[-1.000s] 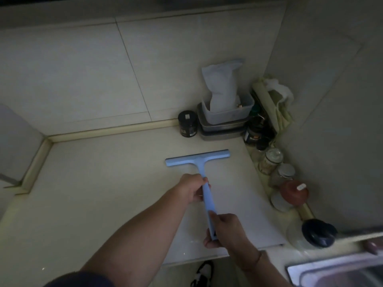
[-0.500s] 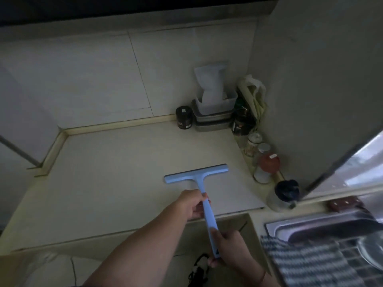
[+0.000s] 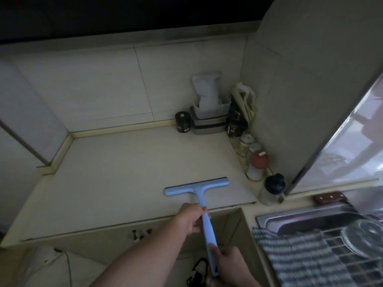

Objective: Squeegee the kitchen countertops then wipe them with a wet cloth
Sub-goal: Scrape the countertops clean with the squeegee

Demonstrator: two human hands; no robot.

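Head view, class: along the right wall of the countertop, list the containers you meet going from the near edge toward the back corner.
Black-capped bottle → red-lidded jar → silver-lidded jar → clear jar → dark jar in the corner.

Squeegee (image 3: 196, 190): drawn back from mid-tabletop (image 3: 116, 172) to near its front edge; both hands now past the edge.

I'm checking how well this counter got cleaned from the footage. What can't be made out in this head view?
- Wetness or dirt on the countertop: the light is too dim.
- Labels on the jars in the corner: too small and dark.
- The squeegee blade's contact edge: hidden under its own head.
- End of the handle: covered by the right hand.
- The striped cloth: cut off by the bottom edge; whether it is wet is not visible.
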